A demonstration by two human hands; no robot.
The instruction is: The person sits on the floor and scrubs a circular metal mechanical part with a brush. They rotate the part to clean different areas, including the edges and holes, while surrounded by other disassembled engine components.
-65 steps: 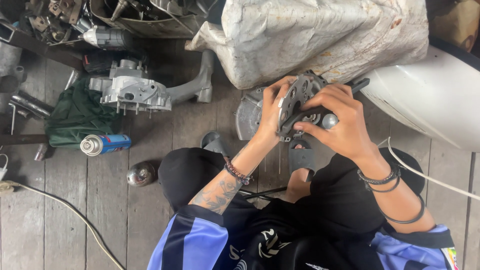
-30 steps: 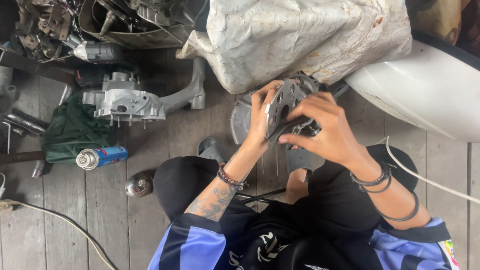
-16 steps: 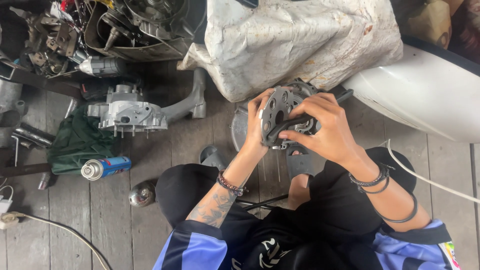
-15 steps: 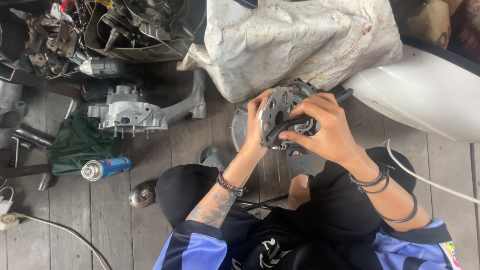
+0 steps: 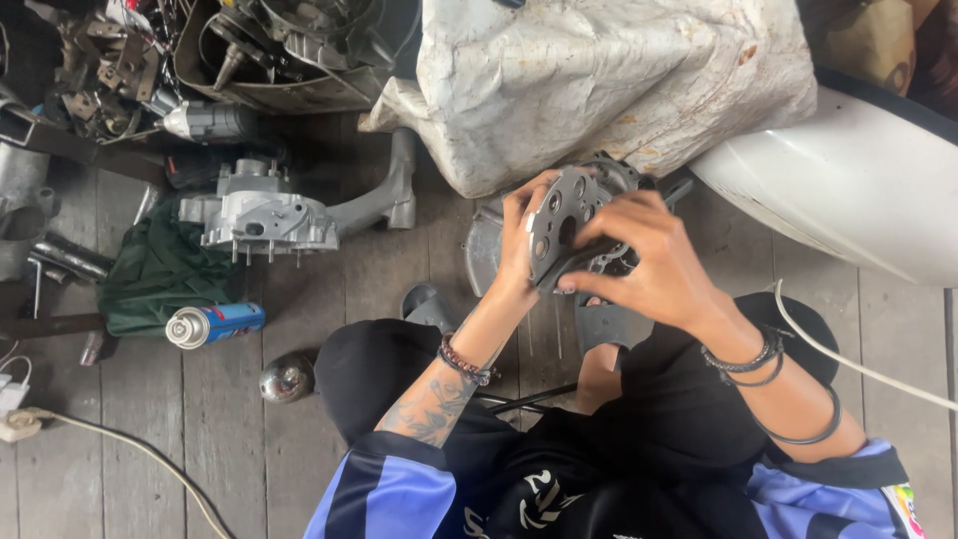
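A: What do the hands have?

B: Both are on one grey metal plate [image 5: 559, 215], round, with several holes. The left hand [image 5: 519, 245] clasps its left rim, thumb over the top edge. The right hand [image 5: 644, 265] closes its grip from the other side, fingers [image 5: 599, 232] curled across the face and lower edge. The plate is held on edge above the floor [image 5: 230, 419], in front of the person's knees.

A: And a tool?

B: A dark handle [image 5: 677, 190] sticks out past the right hand toward the upper right. I cannot tell how it is held.

A: Any cans or packages?

B: One spray can [image 5: 215, 322] lies on its side on the floor planks, left of the knees: blue body with a red band, white cap end toward the left. It is just below a green cloth [image 5: 160, 274]. Its label is too small to make out.

A: What else is near?

B: A silver engine case [image 5: 264, 212] sits on the upper edge of the cloth. A crumpled white sack [image 5: 619, 70] fills the top middle, touching a white panel [image 5: 858, 190] at the right. A chrome ball [image 5: 286, 377] lies beside the left knee, and a white cord [image 5: 120, 439] runs along the lower left corner of the floor.
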